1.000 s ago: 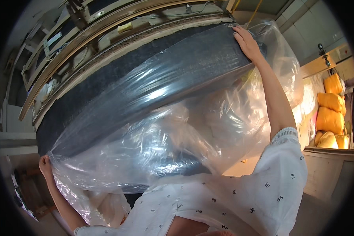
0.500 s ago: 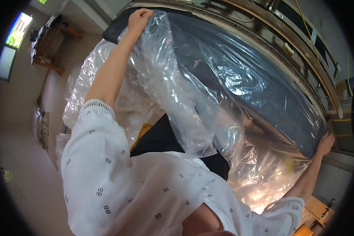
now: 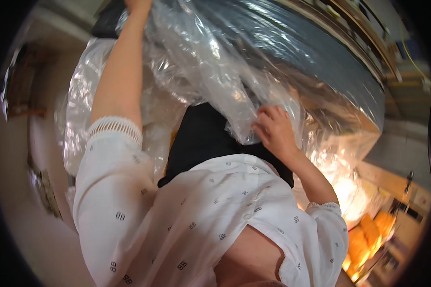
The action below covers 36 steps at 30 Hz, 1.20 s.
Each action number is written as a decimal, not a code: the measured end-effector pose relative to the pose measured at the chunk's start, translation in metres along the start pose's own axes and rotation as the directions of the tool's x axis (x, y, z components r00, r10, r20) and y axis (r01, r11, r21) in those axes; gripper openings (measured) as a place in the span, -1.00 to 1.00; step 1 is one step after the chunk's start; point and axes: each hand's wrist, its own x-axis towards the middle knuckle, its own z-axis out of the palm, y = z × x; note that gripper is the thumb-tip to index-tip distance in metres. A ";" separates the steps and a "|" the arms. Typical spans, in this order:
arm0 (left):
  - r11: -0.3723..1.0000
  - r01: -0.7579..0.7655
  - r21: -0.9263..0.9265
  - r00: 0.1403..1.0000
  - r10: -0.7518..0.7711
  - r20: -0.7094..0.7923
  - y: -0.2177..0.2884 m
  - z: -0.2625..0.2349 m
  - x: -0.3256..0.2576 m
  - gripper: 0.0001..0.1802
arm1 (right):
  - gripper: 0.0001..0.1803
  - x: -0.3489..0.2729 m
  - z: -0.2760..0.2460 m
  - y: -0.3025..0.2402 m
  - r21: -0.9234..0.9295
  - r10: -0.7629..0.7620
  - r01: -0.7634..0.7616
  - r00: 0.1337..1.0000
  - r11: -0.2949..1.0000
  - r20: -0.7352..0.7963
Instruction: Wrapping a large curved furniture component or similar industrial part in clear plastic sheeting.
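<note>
A clear, crinkled plastic sheet [image 3: 196, 62] lies in loose folds over a dark grey, film-covered bulk [image 3: 292, 45] and hangs down over my lap. My left hand [image 3: 139, 5] is at the far edge of the view, beside the top of the sheet; its fingers are cut off by the picture's edge. Above my lap, my right hand [image 3: 277, 134] has its fingers bent at the sheet's near fold, thumb below them. The exact grip is partly blurred.
Long wooden rails [image 3: 354, 24] run along the far right side. More clear plastic [image 3: 84, 95] bulges at the left. Orange bundles [image 3: 368, 234] lie at the lower right, near a bright glare. Dark wooden furniture [image 3: 28, 81] stands at the far left.
My right hand has left the far right end of the dark bulk and come in to the sheet over my lap. The view has shifted, so my left hand sits higher, partly out of it.
</note>
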 end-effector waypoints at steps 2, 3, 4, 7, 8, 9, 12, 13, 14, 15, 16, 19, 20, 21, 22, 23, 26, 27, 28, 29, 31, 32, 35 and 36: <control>0.985 0.041 0.170 0.998 -0.049 0.048 -0.028 -0.006 0.010 -0.65 | -0.84 -0.017 -0.014 0.010 0.533 0.251 -0.323 0.946 0.782 0.204; 0.988 0.072 0.139 0.994 -0.082 0.073 -0.034 -0.011 0.012 -0.60 | -0.85 -0.025 -0.034 0.004 0.816 0.399 -0.476 0.853 0.328 0.337; 0.997 0.068 0.042 0.996 -0.071 0.056 -0.016 -0.018 0.002 -0.59 | -0.77 -0.034 -0.067 0.017 0.888 0.323 -0.406 0.888 0.217 0.327; 0.999 0.034 -0.008 0.992 -0.033 0.124 -0.002 -0.017 0.001 -0.63 | -0.57 -0.051 -0.150 0.020 0.926 0.249 0.228 0.956 -0.301 -0.155; 1.000 0.010 -0.024 0.990 -0.006 0.138 0.003 -0.011 0.001 -0.64 | -0.54 -0.064 -0.173 0.050 0.891 0.087 0.303 0.953 -0.337 -0.291; 0.999 0.015 -0.035 0.987 -0.010 0.159 -0.003 -0.007 0.003 -0.64 | -0.52 -0.073 -0.190 0.067 0.857 -0.084 0.354 0.908 -0.375 -0.411; 0.997 0.005 -0.079 0.984 0.009 0.179 -0.011 -0.002 0.000 -0.61 | -0.52 -0.094 -0.180 0.079 0.665 0.624 0.557 0.304 0.497 -0.720; 0.997 0.060 -0.051 0.986 -0.051 0.160 -0.013 -0.006 0.002 -0.61 | -0.46 -0.122 -0.177 0.117 0.706 0.580 0.678 0.497 0.206 -0.646; 0.996 0.066 -0.067 0.983 -0.054 0.173 -0.017 -0.004 0.006 -0.61 | -0.39 -0.155 -0.167 0.153 0.712 0.464 0.694 0.668 -0.107 -0.582; 0.995 0.080 -0.052 0.982 -0.070 0.174 -0.030 -0.013 0.011 -0.61 | -0.26 -0.152 -0.142 0.154 0.707 0.424 0.676 0.714 -0.209 -0.557; 0.996 0.077 -0.053 0.985 -0.068 0.156 -0.041 -0.021 0.013 -0.61 | -0.27 -0.130 -0.125 0.117 0.709 0.719 0.701 0.534 -0.082 -0.445; 0.993 0.079 -0.084 0.990 -0.068 0.124 -0.031 -0.026 0.007 -0.63 | -0.40 -0.108 -0.058 0.060 0.855 0.820 0.462 0.567 -0.236 -0.080; 0.990 0.097 -0.098 0.989 -0.085 0.119 -0.031 -0.026 0.008 -0.64 | -0.50 -0.102 -0.049 0.052 0.960 0.830 0.232 0.558 -0.160 0.004; 0.991 0.088 -0.102 0.990 -0.075 0.122 -0.033 -0.026 0.010 -0.64 | -0.50 -0.106 -0.055 0.061 0.957 0.832 0.241 0.554 -0.159 -0.001; 0.994 0.089 -0.063 0.986 -0.079 0.144 -0.036 -0.027 0.010 -0.64 | -0.56 -0.114 -0.066 0.075 0.940 0.832 0.278 0.555 -0.198 0.011; 0.996 0.083 -0.025 0.983 -0.078 0.168 -0.037 -0.024 0.010 -0.64 | -0.62 -0.116 -0.074 0.091 0.918 0.832 0.319 0.554 -0.237 0.022; 0.999 0.033 0.036 0.978 -0.040 0.202 -0.030 -0.035 0.016 -0.63 | -0.69 -0.120 -0.169 0.117 0.916 0.910 0.399 0.364 0.038 -0.196; 0.999 0.027 0.040 0.978 -0.035 0.205 -0.030 -0.037 0.016 -0.63 | -0.68 -0.121 -0.195 0.119 0.906 0.831 0.408 0.462 0.110 -0.309; 0.999 0.006 0.052 0.974 -0.018 0.228 -0.027 -0.037 0.012 -0.63 | -0.67 -0.122 -0.216 0.120 0.887 0.728 0.423 0.548 0.183 -0.411; 0.999 -0.012 0.052 0.967 -0.002 0.253 -0.021 -0.035 0.007 -0.64 | -0.67 -0.127 -0.221 0.128 0.886 0.733 0.422 0.538 0.194 -0.417; 0.997 -0.068 0.040 0.952 0.053 0.303 0.001 -0.038 -0.005 -0.65 | -0.71 -0.143 -0.218 0.151 0.792 0.790 -0.156 0.312 0.590 -0.527; 0.992 -0.118 0.043 0.936 0.096 0.338 0.004 -0.047 -0.008 -0.66 | -0.77 -0.157 -0.202 0.172 0.674 0.799 -0.436 0.246 0.596 -0.548; 0.970 -0.202 0.136 0.923 0.142 0.359 -0.017 -0.068 -0.012 -0.69 | -0.80 -0.195 -0.152 0.202 0.416 0.794 -0.699 0.378 0.581 -0.476; 0.969 -0.194 0.150 0.922 0.128 0.365 -0.019 -0.076 -0.014 -0.69 | -0.80 -0.198 -0.150 0.199 0.411 0.829 -0.735 0.377 0.539 -0.413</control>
